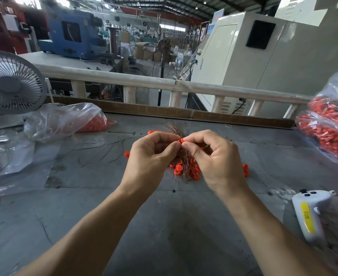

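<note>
Red plastic piece (181, 140), small, bright and glossy, sits at the point where both hands meet, held above the middle of the desk (164, 226). Only a sliver of it shows between the fingertips, so its full shape cannot be made out. The left hand (154, 154) pinches it from one side with curled fingers (164, 136), and the right hand (214, 158) pinches it from the other, thumb and forefinger pressed tight on it.

A bundle of thin copper-coloured wires (174, 129) fans upward just behind the fingertips and hangs down again between the two palms; which hand holds the bundle cannot be told. Directly beneath the hands lies a small heap of matching red pieces (186, 173) on the grey desk. Loose dark wires (100, 148) are scattered to the left of it.

Farther out, a clear bag (64, 120) partly filled with red pieces lies at the left, near a grey fan (11, 82). A fuller bag (327, 132) stands at the right edge, and a white controller (309, 214) with a yellow label rests at the lower right.
</note>
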`<state>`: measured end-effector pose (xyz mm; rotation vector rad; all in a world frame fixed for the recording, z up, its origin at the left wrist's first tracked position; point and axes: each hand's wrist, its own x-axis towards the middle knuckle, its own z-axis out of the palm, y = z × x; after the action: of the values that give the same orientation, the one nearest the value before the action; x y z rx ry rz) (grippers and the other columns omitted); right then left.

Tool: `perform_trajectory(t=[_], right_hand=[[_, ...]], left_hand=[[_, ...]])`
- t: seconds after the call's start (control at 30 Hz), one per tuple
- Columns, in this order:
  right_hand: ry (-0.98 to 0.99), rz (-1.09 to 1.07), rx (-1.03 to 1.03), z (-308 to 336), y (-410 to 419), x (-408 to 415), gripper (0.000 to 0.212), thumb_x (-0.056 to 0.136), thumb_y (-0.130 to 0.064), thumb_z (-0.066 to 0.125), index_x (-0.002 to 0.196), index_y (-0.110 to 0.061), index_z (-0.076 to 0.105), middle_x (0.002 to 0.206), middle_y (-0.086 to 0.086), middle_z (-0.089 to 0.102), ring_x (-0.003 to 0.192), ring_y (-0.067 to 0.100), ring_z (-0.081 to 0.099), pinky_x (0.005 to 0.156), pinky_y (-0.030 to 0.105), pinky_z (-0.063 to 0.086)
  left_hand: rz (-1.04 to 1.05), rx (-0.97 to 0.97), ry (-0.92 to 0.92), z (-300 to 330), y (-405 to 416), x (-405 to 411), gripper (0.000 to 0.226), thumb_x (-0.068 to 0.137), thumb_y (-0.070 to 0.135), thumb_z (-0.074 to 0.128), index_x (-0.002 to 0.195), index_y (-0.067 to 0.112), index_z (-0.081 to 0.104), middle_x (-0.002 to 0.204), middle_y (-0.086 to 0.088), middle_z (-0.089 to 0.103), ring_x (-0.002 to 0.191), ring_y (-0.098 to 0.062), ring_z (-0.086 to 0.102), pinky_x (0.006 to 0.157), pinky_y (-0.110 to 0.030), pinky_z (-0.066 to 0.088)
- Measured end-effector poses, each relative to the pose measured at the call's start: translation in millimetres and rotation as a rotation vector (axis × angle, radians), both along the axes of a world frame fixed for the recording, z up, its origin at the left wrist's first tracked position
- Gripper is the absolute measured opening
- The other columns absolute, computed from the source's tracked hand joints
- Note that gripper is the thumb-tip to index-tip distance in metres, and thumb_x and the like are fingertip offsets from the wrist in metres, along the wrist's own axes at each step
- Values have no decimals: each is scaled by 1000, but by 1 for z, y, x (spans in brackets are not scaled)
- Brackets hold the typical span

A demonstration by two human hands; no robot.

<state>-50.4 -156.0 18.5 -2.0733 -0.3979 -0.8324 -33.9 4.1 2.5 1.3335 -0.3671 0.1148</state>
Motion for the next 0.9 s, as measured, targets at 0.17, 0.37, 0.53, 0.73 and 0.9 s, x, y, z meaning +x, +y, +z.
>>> perform_trajectory(t=[0.17,0.37,0.53,0.73,0.9], right_hand=[[-44,0,-80,1,1,0,4,89,-9,79,93,-11,80,91,-6,74,88,7,69,80,16,51],[-108,-13,-116,1,4,-1,8,88,-4,78,93,-10,79,92,-4,73,89,7,68,81,18,53],[-112,-19,-144,0,6,-1,11,90,-5,77,97,-13,79,97,-7,72,93,5,66,83,18,52],[-64,-136,-237,-7,15,-2,16,88,-24,79,101,-23,71,97,-12,62,92,10,58,75,34,52],[-131,-239,-293,-9,24,-3,11,88,-21,76,95,-20,68,94,-8,64,93,18,60,74,37,51]], left_hand=[[23,2,-14,-1,0,0,10,94,6,70,99,13,75,87,-10,79,84,-26,77,75,-29,62],[34,-12,-4,-1,-1,1,9,95,6,69,101,10,74,87,-11,79,83,-27,77,75,-31,63],[9,-111,88,-1,-2,1,9,96,4,67,100,4,74,83,-13,77,78,-23,76,72,-29,62],[-99,-204,269,-1,0,0,14,96,14,67,100,6,78,98,-19,77,86,-26,74,78,-35,60],[-144,-262,377,-3,-2,2,25,97,13,65,115,-4,70,105,-26,68,93,-31,64,77,-33,60]])
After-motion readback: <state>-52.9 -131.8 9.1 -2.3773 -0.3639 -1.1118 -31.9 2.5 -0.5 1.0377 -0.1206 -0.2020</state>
